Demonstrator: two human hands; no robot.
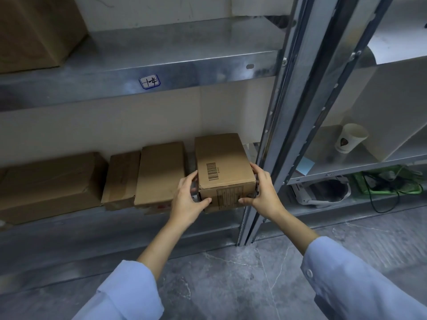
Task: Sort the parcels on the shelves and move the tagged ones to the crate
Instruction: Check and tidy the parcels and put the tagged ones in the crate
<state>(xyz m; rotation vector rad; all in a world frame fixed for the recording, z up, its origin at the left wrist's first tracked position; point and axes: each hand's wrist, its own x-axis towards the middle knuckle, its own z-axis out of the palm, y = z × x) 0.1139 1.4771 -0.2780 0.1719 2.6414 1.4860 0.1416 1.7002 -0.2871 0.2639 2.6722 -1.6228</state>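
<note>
both forearms are reaching forward, palms facing each other. the left hand (188, 199) and right hand (263, 192) are gripping the barcoded parcel (223, 167) at its near corners, fingers (255, 168) curling along its sides, thumbs pressing its front face. the parcel is lying at the front of the lower shelf (69, 227), its long axis pointing away from the person, barcode facing up. left of the parcel, a flat box (159, 172) is lying alongside; right of it, the steel upright (272, 135) is standing.
</note>
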